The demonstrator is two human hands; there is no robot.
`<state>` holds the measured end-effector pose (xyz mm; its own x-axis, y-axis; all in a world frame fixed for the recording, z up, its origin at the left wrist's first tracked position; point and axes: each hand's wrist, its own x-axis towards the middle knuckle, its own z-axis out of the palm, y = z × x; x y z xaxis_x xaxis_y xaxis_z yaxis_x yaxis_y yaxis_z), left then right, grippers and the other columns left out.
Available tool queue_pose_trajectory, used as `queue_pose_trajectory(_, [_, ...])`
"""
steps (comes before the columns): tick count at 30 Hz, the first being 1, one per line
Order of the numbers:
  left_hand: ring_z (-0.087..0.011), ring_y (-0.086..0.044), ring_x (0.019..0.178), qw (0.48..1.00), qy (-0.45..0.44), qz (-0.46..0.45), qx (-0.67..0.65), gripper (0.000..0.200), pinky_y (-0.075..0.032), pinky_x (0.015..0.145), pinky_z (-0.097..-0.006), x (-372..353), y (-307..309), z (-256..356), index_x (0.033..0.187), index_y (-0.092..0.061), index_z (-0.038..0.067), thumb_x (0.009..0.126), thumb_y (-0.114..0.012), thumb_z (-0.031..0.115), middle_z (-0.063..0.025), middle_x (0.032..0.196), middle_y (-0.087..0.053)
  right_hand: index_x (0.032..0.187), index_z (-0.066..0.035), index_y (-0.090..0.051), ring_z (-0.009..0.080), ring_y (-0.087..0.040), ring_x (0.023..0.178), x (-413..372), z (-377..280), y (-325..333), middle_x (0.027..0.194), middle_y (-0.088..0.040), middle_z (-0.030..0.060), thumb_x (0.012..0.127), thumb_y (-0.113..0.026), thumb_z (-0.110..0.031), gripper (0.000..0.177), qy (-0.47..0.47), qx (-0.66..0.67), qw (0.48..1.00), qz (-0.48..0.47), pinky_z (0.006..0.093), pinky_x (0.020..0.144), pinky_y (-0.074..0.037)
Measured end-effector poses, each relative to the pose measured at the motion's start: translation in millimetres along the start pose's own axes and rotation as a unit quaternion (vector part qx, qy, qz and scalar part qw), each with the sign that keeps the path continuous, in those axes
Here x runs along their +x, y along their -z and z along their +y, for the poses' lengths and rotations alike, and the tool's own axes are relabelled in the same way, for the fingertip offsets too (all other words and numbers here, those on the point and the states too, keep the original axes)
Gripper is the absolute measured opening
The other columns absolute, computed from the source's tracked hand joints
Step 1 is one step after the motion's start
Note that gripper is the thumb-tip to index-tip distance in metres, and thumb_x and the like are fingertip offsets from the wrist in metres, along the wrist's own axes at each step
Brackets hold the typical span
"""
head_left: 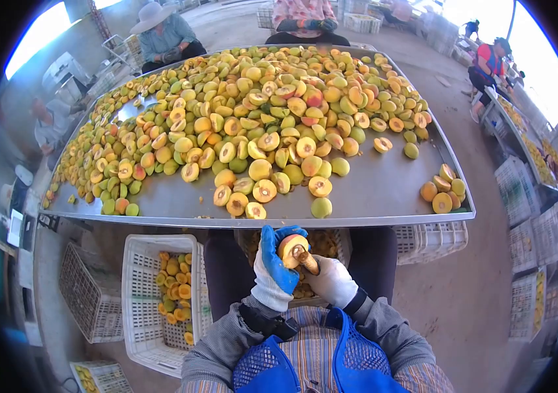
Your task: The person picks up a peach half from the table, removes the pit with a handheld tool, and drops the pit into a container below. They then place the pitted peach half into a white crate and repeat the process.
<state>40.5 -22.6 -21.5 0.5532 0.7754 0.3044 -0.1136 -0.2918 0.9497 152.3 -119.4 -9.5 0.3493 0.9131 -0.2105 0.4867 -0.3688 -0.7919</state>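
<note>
My left hand (pixel 275 262), in a blue and white glove, is closed around a halved fruit (pixel 292 251), cut face turned up and to the right. In my right hand (pixel 331 280), in a white glove, is a tool with a brown wooden handle (pixel 308 263); its tip meets the middle of the fruit's cut face. Both hands are just below the near edge of the metal table (pixel 384 203), above my lap. Many whole-looking and halved yellow-green fruits (pixel 260 169) are heaped on that table.
A white crate (pixel 133 295) with fruit halves stands left of my legs. Another crate (pixel 433 241) is under the table's right side. A small fruit group (pixel 442 202) lies at the right corner. Co-workers (pixel 164 42) sit across the table; stacked crates (pixel 517 190) stand far right.
</note>
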Motion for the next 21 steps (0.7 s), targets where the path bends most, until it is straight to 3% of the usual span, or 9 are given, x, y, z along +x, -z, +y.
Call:
queue_pose_trajectory(5, [-0.027,-0.067,0.086,0.971,0.121,0.072,-0.195,0.04,-0.058,0.077,-0.0386,4.4,-8.5,5.5,0.116,-0.049,0.001,0.104,-0.039,0.038,-0.0161,0.1,-0.064,0.099,-0.003,-0.066,0.0396,-0.065,0.084,2.2,14.7,-19.3,0.086,-0.067,0.0232,0.084,-0.059,-0.018,0.022,-0.022,0.087,0.994,-0.059,0.0445,0.074,-0.051])
queue_pose_trajectory(7, [-0.03,-0.067,0.078,0.887,0.255,0.125,-0.363,0.05,-0.058,0.07,-0.0394,11.3,-7.4,11.0,0.101,-0.057,0.003,0.101,-0.04,0.05,-0.0174,0.087,-0.065,0.098,-0.001,-0.066,0.0374,-0.066,0.082,-5.7,-3.8,-7.9,0.084,-0.067,0.0225,0.084,-0.059,-0.019,0.023,-0.009,0.07,0.996,-0.048,0.042,0.074,-0.052])
queue_pose_trajectory(9, [-0.0309,-0.067,0.074,0.883,0.249,0.107,-0.383,0.053,-0.057,0.068,-0.0397,16.1,-4.8,23.8,0.093,-0.059,0.003,0.1,-0.041,0.053,-0.0176,0.083,-0.064,0.097,0.0,-0.065,0.0337,-0.068,0.081,-16.1,-33.4,10.2,0.083,-0.068,0.0208,0.084,-0.06,-0.019,0.024,-0.094,0.076,0.989,-0.09,0.0397,0.074,-0.052])
queue_pose_trajectory(10, [-0.0317,-0.067,0.071,0.878,0.242,0.087,-0.404,0.057,-0.057,0.066,-0.0401,17.3,-4.7,28.6,0.085,-0.06,0.004,0.098,-0.041,0.056,-0.0178,0.078,-0.064,0.098,0.001,-0.065,0.0309,-0.068,0.081,-17.2,-22.0,1.6,0.084,-0.069,0.0194,0.084,-0.061,-0.019,0.025,-0.062,0.177,0.975,-0.121,0.0383,0.075,-0.052])
queue_pose_trajectory(13, [-0.0295,-0.066,0.069,0.883,0.233,0.06,-0.403,0.058,-0.055,0.064,-0.0391,19.9,-4.0,33.3,0.08,-0.062,0.0,0.099,-0.043,0.052,-0.0182,0.076,-0.065,0.097,0.001,-0.067,0.0208,-0.067,0.078,-12.8,-15.0,2.9,0.083,-0.069,0.0166,0.084,-0.07,-0.027,0.031,-0.065,0.14,0.979,-0.133,0.0355,0.073,-0.051])
queue_pose_trajectory(15, [-0.0289,-0.065,0.068,0.92,0.24,0.05,-0.305,0.058,-0.054,0.064,-0.0385,18.5,-1.6,38.5,0.078,-0.064,-0.001,0.099,-0.045,0.049,-0.0181,0.075,-0.065,0.094,0.001,-0.067,0.0216,-0.067,0.076,-4.8,-13.4,7.3,0.082,-0.07,0.0155,0.082,-0.073,-0.027,0.031,-0.025,-0.017,0.995,-0.096,0.0365,0.071,-0.052])
queue_pose_trajectory(17, [-0.0282,-0.065,0.067,0.947,0.244,0.043,-0.203,0.058,-0.053,0.063,-0.0379,18.4,3.6,38.1,0.076,-0.065,-0.002,0.1,-0.046,0.046,-0.0181,0.073,-0.065,0.094,0.0,-0.068,0.0324,-0.069,0.075,-9.7,-14.2,12.4,0.079,-0.069,0.0195,0.083,-0.067,-0.025,0.027,-0.049,0.012,0.987,-0.154,0.0404,0.07,-0.053])
queue_pose_trajectory(19, [-0.0186,-0.066,0.065,0.933,0.23,-0.08,-0.265,0.049,-0.055,0.066,-0.0301,16.2,11.7,29.1,0.076,-0.07,-0.003,0.096,-0.058,0.04,-0.0137,0.074,-0.07,0.092,-0.001,-0.069,0.0327,-0.069,0.075,-13.5,-0.2,-3.1,0.079,-0.069,0.019,0.083,-0.068,-0.026,0.027,-0.012,0.082,0.986,-0.148,0.0405,0.07,-0.053])
queue_pose_trajectory(21, [-0.0158,-0.065,0.064,0.931,0.209,-0.092,-0.285,0.046,-0.053,0.063,-0.0269,12.2,9.9,24.5,0.077,-0.069,-0.003,0.096,-0.06,0.037,-0.0121,0.073,-0.069,0.09,-0.002,-0.069,0.033,-0.069,0.074,-14.3,2.2,-4.0,0.079,-0.069,0.0186,0.083,-0.068,-0.027,0.026,0.024,0.151,0.978,-0.14,0.0405,0.069,-0.053])
